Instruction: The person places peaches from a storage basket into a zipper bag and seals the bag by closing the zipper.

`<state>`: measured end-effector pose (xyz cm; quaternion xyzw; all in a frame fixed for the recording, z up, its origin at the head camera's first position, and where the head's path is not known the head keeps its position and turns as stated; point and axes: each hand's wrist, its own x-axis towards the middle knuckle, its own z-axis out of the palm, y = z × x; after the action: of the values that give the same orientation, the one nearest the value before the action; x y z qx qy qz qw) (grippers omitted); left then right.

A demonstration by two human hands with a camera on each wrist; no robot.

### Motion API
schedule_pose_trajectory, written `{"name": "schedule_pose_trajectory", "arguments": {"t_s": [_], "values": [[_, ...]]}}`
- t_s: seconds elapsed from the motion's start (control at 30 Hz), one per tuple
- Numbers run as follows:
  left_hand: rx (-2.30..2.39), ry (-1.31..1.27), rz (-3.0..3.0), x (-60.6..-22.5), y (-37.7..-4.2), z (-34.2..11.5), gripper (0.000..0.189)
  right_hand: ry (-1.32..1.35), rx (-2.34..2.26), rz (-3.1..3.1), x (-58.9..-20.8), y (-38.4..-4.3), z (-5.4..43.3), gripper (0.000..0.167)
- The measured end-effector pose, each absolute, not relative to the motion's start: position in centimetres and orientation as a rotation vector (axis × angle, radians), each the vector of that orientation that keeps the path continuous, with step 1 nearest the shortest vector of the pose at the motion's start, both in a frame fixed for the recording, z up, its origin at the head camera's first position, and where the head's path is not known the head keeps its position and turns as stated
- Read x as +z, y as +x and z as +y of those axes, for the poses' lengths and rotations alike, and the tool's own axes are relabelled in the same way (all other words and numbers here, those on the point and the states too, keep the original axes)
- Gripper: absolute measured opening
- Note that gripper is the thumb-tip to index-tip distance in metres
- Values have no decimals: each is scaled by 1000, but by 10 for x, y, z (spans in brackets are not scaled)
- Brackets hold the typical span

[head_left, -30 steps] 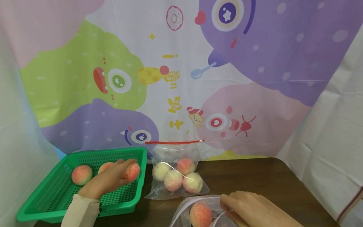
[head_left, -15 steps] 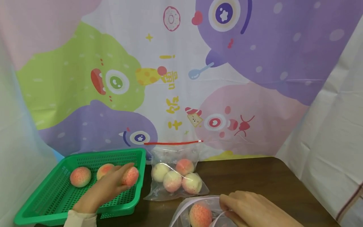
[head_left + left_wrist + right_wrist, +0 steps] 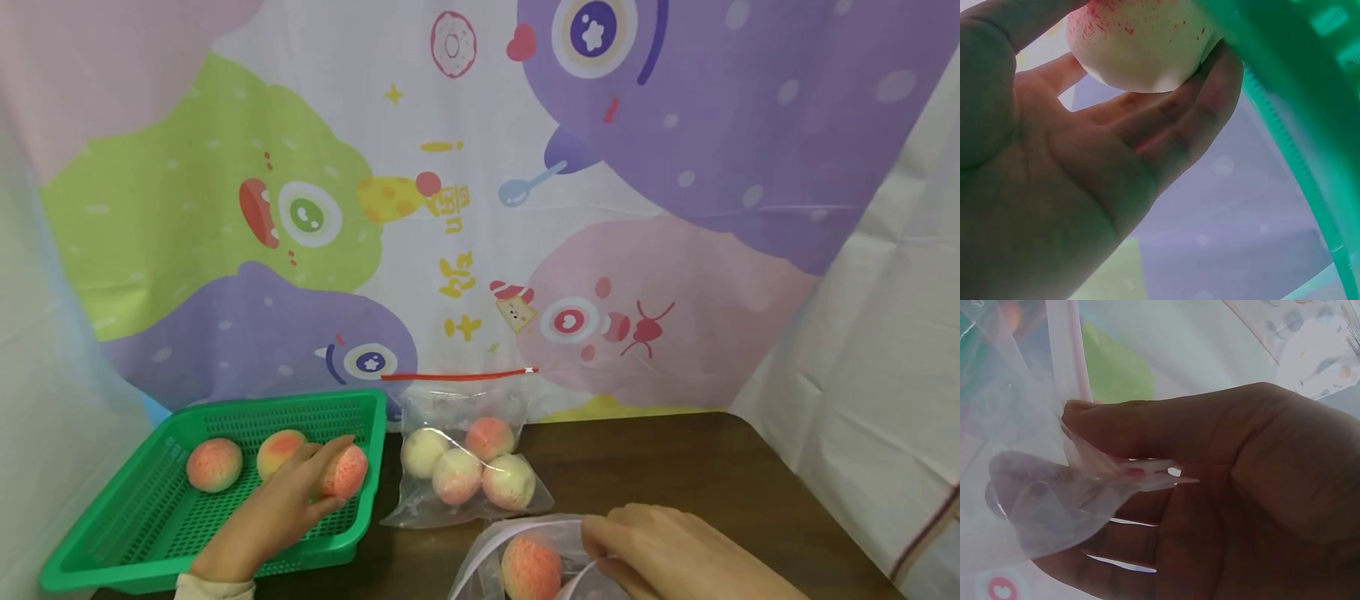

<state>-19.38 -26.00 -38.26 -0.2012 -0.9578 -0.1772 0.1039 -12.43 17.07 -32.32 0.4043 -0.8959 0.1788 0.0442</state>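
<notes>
My left hand [image 3: 273, 508] reaches into the green basket [image 3: 142, 500], its fingers and thumb curled round a peach [image 3: 348, 472] near the right wall. In the left wrist view the same peach [image 3: 1141, 44] shows pale with red flecks, fingers wrapped along its side. Two more peaches lie in the basket: one at left [image 3: 214, 465], one behind my hand [image 3: 281, 452]. My right hand [image 3: 667, 546] pinches the rim of an open clear plastic bag [image 3: 480, 558] at the front. A peach [image 3: 531, 567] lies inside that bag. The right wrist view shows bag film [image 3: 1079, 487] between thumb and fingers.
Behind the open bag, a closed zip bag [image 3: 468, 446] with a red zipper strip [image 3: 457, 377] holds several peaches. The brown table [image 3: 637, 458] extends right. A cartoon-printed cloth [image 3: 465, 208] hangs at the back, with white cloth on both sides.
The left hand has drawn slightly back toward me, uncovering more of the peach behind it, and its fingers have settled round the right-hand peach. The right hand stays on the bag rim.
</notes>
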Motion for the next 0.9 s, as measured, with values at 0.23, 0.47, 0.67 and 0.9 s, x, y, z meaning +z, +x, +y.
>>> {"name": "schedule_pose_trajectory", "arguments": {"t_s": [0.23,0.47,0.67,0.9], "values": [[-520,-582,-2780,-379,-185,-261,72,1336,490,-2651,-324,-126,174,39],[-457,-624,-2702,-371,-177,-250,77,1380,396,-2553,-324,-125,175,36],[-465,-612,-2727,-362,-169,-241,77,1371,388,-2465,-321,-122,173,39],[-459,-616,-2714,-356,-162,-235,77,1379,369,-2325,-320,-125,172,31]]}}
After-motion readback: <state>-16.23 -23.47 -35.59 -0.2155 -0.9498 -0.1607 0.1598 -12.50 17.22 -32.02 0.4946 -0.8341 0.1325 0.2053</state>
